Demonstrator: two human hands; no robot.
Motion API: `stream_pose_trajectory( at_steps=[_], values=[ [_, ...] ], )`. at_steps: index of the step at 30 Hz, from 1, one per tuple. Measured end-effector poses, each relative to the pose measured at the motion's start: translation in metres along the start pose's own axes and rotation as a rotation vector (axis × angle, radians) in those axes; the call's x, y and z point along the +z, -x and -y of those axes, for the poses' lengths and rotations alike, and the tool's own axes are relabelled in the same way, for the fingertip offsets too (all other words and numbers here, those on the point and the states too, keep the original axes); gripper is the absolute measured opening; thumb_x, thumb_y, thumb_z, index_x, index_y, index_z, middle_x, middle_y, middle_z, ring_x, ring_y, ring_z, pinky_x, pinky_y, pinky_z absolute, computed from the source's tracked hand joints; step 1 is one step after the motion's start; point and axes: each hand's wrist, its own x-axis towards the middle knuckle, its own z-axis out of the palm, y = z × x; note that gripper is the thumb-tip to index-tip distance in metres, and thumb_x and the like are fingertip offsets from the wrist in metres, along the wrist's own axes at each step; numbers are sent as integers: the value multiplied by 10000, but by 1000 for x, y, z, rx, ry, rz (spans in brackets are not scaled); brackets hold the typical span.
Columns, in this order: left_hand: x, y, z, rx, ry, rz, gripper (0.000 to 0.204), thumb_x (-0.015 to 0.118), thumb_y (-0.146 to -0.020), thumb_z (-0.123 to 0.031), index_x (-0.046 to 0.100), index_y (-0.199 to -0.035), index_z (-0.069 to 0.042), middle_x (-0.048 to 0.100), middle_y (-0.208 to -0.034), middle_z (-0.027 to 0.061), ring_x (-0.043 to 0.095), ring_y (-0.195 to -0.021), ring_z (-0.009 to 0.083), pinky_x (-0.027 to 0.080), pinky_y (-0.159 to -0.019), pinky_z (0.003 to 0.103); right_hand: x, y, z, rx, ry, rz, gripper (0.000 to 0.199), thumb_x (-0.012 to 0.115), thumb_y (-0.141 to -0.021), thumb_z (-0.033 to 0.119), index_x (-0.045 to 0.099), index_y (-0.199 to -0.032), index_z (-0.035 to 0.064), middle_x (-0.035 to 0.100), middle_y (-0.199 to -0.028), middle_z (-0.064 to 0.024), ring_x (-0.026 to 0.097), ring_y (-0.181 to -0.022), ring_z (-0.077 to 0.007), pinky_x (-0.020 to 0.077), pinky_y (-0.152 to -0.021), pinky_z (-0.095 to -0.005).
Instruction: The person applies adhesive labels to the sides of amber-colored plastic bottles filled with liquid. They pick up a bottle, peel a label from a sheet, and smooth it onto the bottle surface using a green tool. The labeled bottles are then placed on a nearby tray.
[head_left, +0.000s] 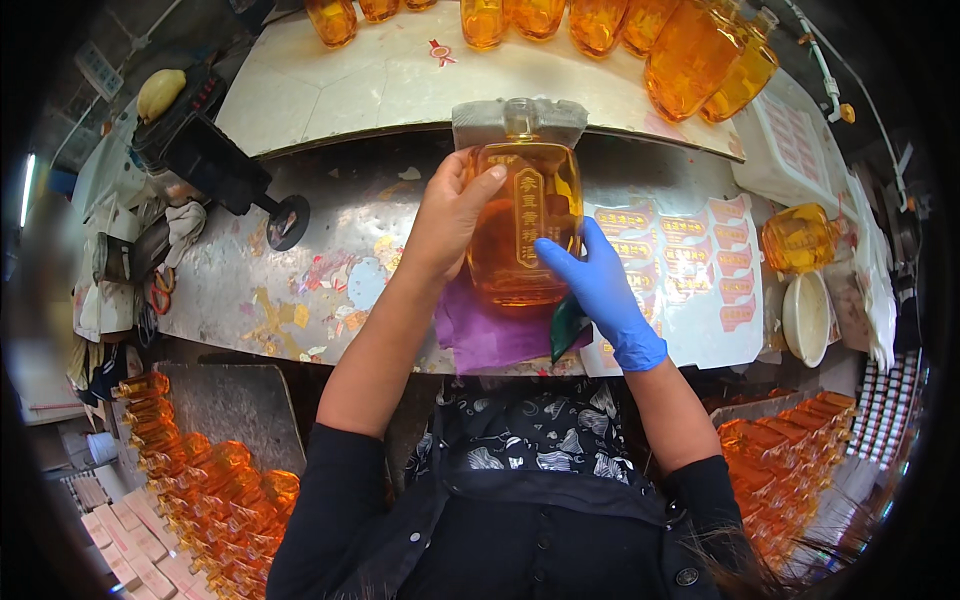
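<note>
Both my hands hold a squarish glass bottle of amber liquid, its neck pointing away from me. A tall gold-edged label with writing runs down its front. My bare left hand wraps the left side, thumb lying on the front near the shoulder. On the lower right side is my right hand in a blue glove, its thumb across the front and its other fingers mostly hidden. Beneath the bottle lies a purple cloth. A dark green piece sits beside my right wrist. Behind the neck is a grey padded block.
Printed label sheets lie on the metal table to the right. Several amber bottles stand on the raised shelf. A white bowl is at the right edge; a black device stands left. Racked bottles flank me below.
</note>
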Motion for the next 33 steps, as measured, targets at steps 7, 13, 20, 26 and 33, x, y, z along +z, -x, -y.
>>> stream_pose_trajectory(
  at_steps=[7,13,20,26,33],
  values=[
    [0,1,-1,-3,-5,9,409,600,-916,-139,446,-1257,26,573,-1181,113,569,-1079,159,479,-928,299,2,1,3,5,-58,16,542,727,-815,371,543,-1155,-10,619,-1025,-104,581,-932,-152,470,-842,-294],
    [0,1,-3,-8,-24,12,470,648,-881,-130,431,-1264,33,572,-1188,121,566,-1091,165,465,-945,301,1,2,9,12,-50,39,557,728,-821,369,530,-1171,-17,618,-1066,-114,580,-966,-158,465,-864,-300],
    [-1,1,0,20,-27,27,484,664,-867,-108,427,-1263,39,580,-1181,127,571,-1088,170,455,-958,300,2,7,19,8,-87,54,568,733,-823,339,513,-1192,-33,612,-1093,-124,580,-995,-162,462,-883,-298],
    [-2,4,-5,2,-31,46,473,664,-876,-126,429,-1252,40,579,-1174,124,572,-1088,169,462,-949,298,1,5,15,13,-82,47,576,717,-837,358,511,-1203,-38,609,-1101,-126,575,-1007,-162,458,-892,-298],
    [4,45,6,-47,-211,82,726,742,-807,-147,297,-1365,-17,516,-1255,138,537,-1154,212,445,-992,358,-8,3,14,79,-185,89,561,637,-891,412,527,-1214,-32,611,-1097,-116,572,-1004,-141,458,-879,-281]
  ],
)
